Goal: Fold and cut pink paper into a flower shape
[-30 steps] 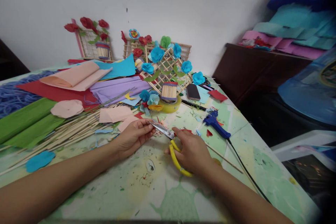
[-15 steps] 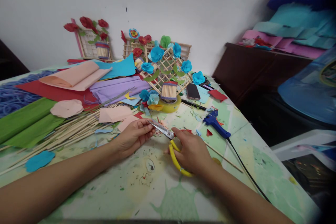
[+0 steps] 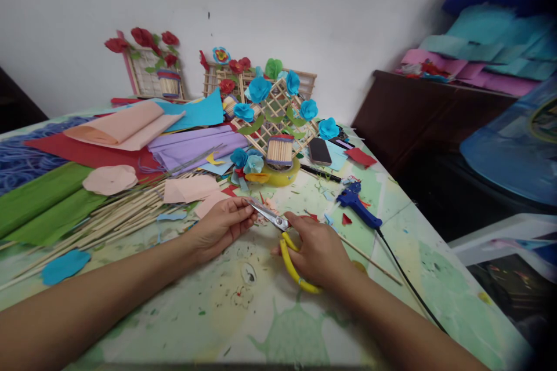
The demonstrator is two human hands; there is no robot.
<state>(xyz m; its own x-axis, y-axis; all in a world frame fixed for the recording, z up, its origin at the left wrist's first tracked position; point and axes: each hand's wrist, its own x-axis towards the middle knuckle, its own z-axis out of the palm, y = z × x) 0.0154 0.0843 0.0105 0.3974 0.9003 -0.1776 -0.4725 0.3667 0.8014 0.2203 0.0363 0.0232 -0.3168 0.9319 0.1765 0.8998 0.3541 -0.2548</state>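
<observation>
The right hand [image 3: 319, 246] grips the scissors [image 3: 279, 222], aimed toward ten o'clock, where the left hand [image 3: 226, 225], pinched narrow, perhaps steadies something too small to make out

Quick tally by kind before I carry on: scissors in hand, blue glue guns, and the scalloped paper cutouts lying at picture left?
Scissors, in the right hand: 1
Blue glue gun: 1
Scalloped cutouts, pink cutout and blue cutout: 2
Total: 4
</observation>
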